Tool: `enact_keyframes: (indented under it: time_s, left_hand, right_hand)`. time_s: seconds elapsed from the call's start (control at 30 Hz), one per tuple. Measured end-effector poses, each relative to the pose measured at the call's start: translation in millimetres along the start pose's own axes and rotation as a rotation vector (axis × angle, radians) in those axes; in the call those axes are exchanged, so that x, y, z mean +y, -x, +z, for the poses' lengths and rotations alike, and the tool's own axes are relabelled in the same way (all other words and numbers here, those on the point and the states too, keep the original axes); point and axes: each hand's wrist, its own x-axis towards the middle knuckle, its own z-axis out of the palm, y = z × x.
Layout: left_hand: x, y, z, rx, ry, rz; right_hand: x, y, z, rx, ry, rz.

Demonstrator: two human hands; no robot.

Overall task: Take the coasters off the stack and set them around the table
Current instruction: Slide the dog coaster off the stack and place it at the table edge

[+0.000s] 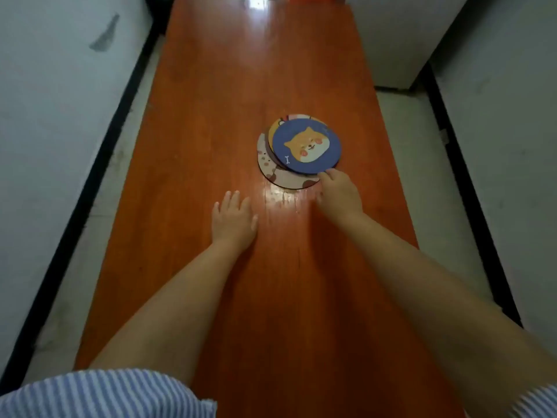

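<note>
A loose stack of round coasters sits right of centre on the long orange wooden table (pixel 211 116). On top lies a blue coaster (pixel 307 146) with an orange dog face. A yellow coaster (pixel 272 131) peeks out beneath it, and a pale spotted coaster (pixel 275 173) is lowest, shifted toward me. My right hand (pixel 339 196) pinches the near edge of the blue coaster with its fingertips. To the left of the stack, my left hand (pixel 233 221) rests flat on the table, fingers spread, holding nothing.
The table is narrow and runs away from me. Pale walls with black skirting close in on both sides, with strips of light floor (pixel 422 176) between. A white cabinet (pixel 401 40) stands at the far right. My striped sleeve (pixel 105 393) shows at the bottom.
</note>
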Motion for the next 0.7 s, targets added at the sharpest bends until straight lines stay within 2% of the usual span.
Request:
enact_keyframes:
  time_s: [0.1, 0.33, 0.47, 0.7]
  left_hand:
    - [-5, -8, 14, -0.018, -0.011, -0.001]
    - [-11, -7, 29, 0.057, -0.006, 0.025]
    - [-10, -6, 28, 0.095, 0.004, 0.033]
    - [-7, -2, 21, 0.107, 0.071, 0.036]
  right_hand:
    - [6, -30, 14, -0.024, 0.032, -0.039]
    - [24, -70, 16, 0.021, 0.089, -0.185]
    - [38, -81, 3, -0.053, 0.139, -0.249]
    - [23, -46, -17, -0.005, 0.190, -0.306]
